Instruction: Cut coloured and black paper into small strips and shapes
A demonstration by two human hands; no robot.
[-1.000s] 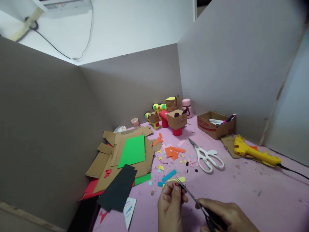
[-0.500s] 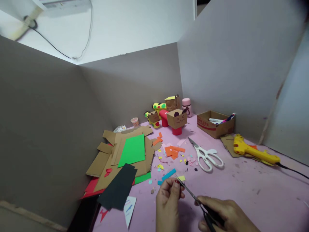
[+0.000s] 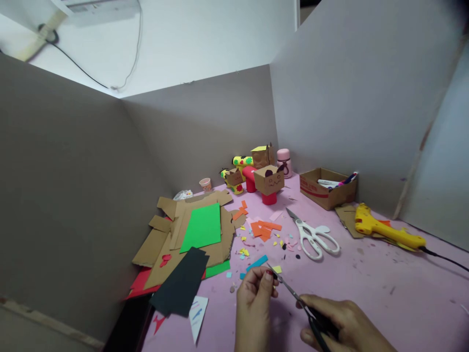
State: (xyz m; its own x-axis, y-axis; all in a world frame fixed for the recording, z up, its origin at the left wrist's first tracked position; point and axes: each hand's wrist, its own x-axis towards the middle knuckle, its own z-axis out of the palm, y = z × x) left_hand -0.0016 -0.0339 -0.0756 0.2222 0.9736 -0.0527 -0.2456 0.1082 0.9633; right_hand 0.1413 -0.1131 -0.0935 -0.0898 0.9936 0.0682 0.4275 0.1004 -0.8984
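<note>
My right hand (image 3: pixel 335 320) grips black-handled scissors (image 3: pixel 291 292), their narrow metal blades pointing up and left. The blade tips reach the fingertips of my left hand (image 3: pixel 258 298). Thumb and fingers of that hand are pinched together, with a tiny dark bit showing at the tips; its kind is too small to make out. Just beyond the fingers lie a blue paper strip (image 3: pixel 257 263) and a small yellow paper piece (image 3: pixel 277 269). To the left are black paper sheets (image 3: pixel 183 283) and a white paper triangle (image 3: pixel 198 318) with blue marks.
White scissors (image 3: pixel 311 239) lie beyond my right hand. A yellow glue gun (image 3: pixel 388 233) rests on cardboard at right, near a box (image 3: pixel 322 193) of markers. Orange paper pieces (image 3: pixel 264 229), green paper (image 3: pixel 201 227), cardboard (image 3: pixel 161 244) and a cardboard-headed red animal figure (image 3: pixel 269 183) stand or lie farther back.
The scissors and both hands have barely shifted, with the blade tips still at the left fingertips. The view has moved very slightly.
</note>
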